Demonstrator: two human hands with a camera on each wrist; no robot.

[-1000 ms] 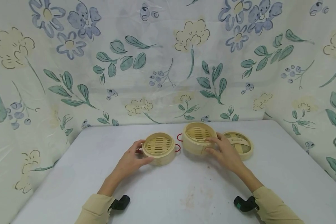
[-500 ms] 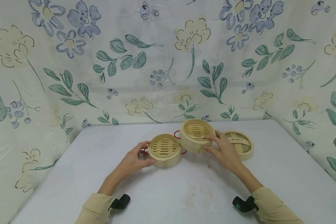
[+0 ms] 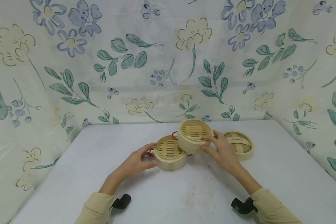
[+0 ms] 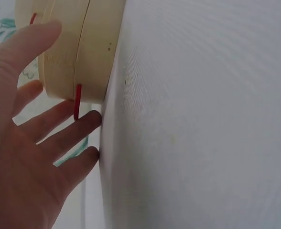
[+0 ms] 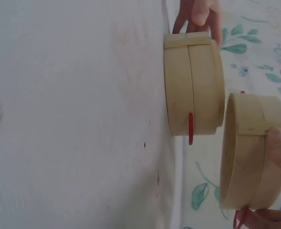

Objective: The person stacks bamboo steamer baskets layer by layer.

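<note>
A round bamboo steamer basket (image 3: 170, 155) with a slatted base and red side handles stands on the white table. My left hand (image 3: 138, 158) is at its left side, fingers spread around the red handle (image 4: 77, 101) and thumb along its wall. Above and right of it, my right hand (image 3: 222, 151) grips a second, similar steamer basket (image 3: 194, 133), thumb on the near wall. That basket is held raised and slightly tilted, overlapping the first one's right back rim in the head view. In the right wrist view, its open underside faces the lower basket (image 5: 193, 86).
A woven bamboo lid (image 3: 238, 140) with a pale band lies at the right, just behind my right hand. The table (image 3: 114, 133) has brownish marks near its middle. A flower-patterned cloth (image 3: 162, 62) hangs behind and at both sides.
My left hand has slid the lower steamer basket right and slightly nearer. My right hand has carried the other steamer basket left, so it now overlaps the lower one in the head view.
</note>
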